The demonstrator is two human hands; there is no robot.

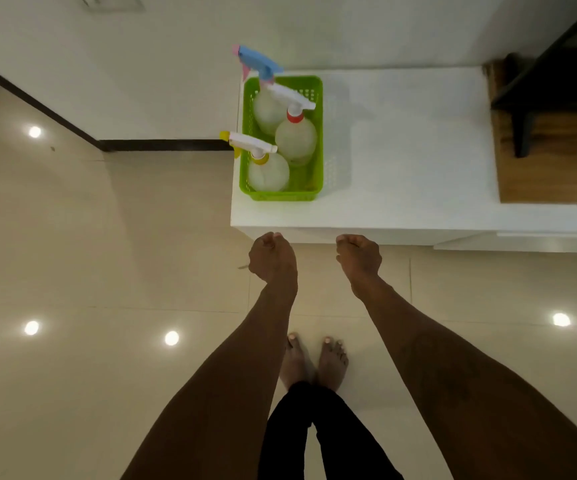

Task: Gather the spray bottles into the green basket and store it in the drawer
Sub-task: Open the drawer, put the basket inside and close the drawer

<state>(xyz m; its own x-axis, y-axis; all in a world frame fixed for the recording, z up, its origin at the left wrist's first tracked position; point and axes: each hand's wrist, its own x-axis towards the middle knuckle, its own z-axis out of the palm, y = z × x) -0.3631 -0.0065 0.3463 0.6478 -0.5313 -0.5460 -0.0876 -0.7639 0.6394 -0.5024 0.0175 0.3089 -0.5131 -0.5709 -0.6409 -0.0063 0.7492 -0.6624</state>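
Observation:
The green basket [317,140] stands at the left end of the white cabinet top [411,140]. Three spray bottles stand inside it: one with a blue trigger [258,64] at the back, one with a red collar [295,135] in the middle, one with a yellow collar [266,169] at the front. My left hand [272,259] and my right hand [359,259] hang just below the cabinet's front edge with fingers curled and nothing in them. The front face of the cabinet is almost hidden from this angle.
A white drawer front edge [522,242] shows under the top at the right. A wooden surface [553,161] and a dark frame [536,98] lie at the far right. Glossy floor tiles [107,271] spread to the left, and my bare feet [314,362] stand below.

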